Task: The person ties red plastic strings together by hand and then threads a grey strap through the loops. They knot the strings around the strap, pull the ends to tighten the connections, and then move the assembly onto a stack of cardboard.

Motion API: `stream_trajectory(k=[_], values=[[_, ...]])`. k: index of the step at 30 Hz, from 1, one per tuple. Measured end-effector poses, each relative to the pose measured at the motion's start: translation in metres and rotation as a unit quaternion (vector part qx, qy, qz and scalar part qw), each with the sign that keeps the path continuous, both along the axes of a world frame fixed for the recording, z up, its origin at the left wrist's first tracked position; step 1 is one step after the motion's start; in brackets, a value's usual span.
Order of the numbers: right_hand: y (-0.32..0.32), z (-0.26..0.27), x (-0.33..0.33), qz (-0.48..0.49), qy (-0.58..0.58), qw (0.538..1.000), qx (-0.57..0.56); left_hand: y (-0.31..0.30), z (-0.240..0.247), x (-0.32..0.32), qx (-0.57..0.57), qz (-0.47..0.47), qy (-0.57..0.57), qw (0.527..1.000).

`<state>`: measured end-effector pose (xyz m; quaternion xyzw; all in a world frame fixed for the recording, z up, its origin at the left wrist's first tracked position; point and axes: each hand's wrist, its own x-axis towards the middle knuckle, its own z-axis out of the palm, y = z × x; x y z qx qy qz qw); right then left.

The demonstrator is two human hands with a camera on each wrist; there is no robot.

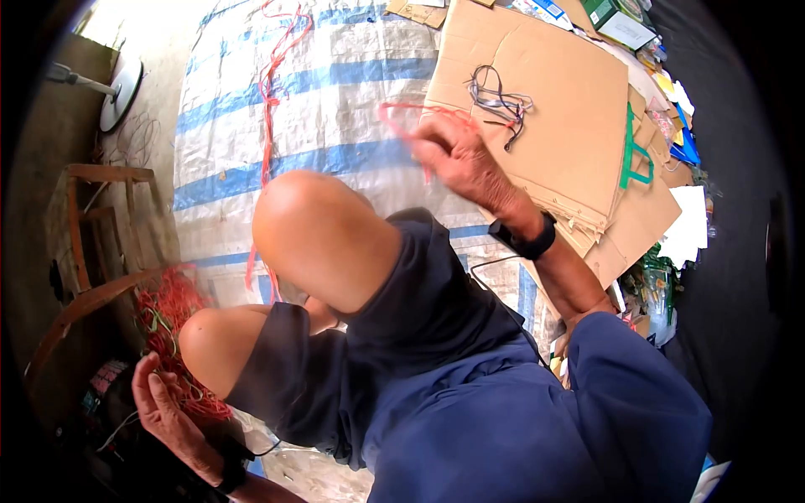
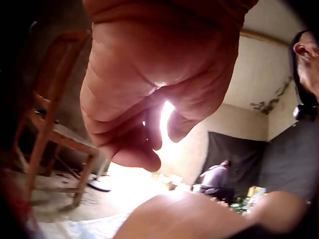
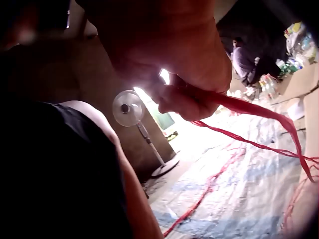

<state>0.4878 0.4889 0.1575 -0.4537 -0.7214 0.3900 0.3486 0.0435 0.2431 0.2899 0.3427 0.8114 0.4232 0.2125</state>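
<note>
Right hand: I am gripping a length of red string (image 3: pixel 251 107) in my right hand (image 1: pixel 459 159), fingers bent in; my fingertips are sitting in shadow, so I can't be sure which ones are doing the pinching.
Red string: it is trailing out of my grip, over the near left edge of the cardboard (image 1: pixel 553 59).
Left hand: my left hand (image 1: pixel 168 419) is hanging loose beside my knee, fingers slightly bent and relaxed, near a tangled red heap (image 1: pixel 168 306).
Cardboard: the flat pieces are lying stacked, with dark cords (image 1: pixel 501 106) resting on top and a green strap (image 1: pixel 627 147) poking out at the side.
Striped sheet: the blue-and-white sheet (image 1: pixel 360 84) is covering the floor, and a long red strand (image 1: pixel 267 109) is running across it.
Room: a wooden chair (image 1: pixel 78 235) and a fan (image 3: pixel 128 108) are standing off to my left; another person (image 2: pixel 217 178) is sitting farther back.
</note>
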Motion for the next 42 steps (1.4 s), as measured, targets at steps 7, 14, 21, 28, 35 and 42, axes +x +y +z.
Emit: stream_trajectory(k=[7, 14, 21, 28, 35, 42], values=[[-0.044, 0.098, -0.075, 0.137, 0.128, 0.978, 0.087, 0.089, 0.038, 0.135, 0.077, -0.296, 0.002, 0.952], [-0.060, 0.091, -0.094, 0.191, 0.228, 0.950, 0.095, 0.110, 0.024, 0.167, 0.007, -0.417, 0.086, 0.905], [-0.040, 0.055, -0.050, 0.234, 0.071, 0.969, 0.048, 0.104, 0.023, 0.151, -0.001, -0.326, 0.115, 0.939], [0.027, -0.002, 0.067, 0.071, -0.045, 0.992, -0.092, 0.095, 0.020, 0.086, 0.098, -0.132, 0.084, 0.983], [0.054, 0.000, 0.130, -0.021, 0.046, 0.986, -0.157, 0.077, 0.017, 0.017, 0.087, -0.059, 0.097, 0.990], [0.057, -0.006, 0.134, -0.021, 0.053, 0.970, -0.238, 0.059, 0.033, -0.005, 0.109, -0.045, 0.162, 0.980]])
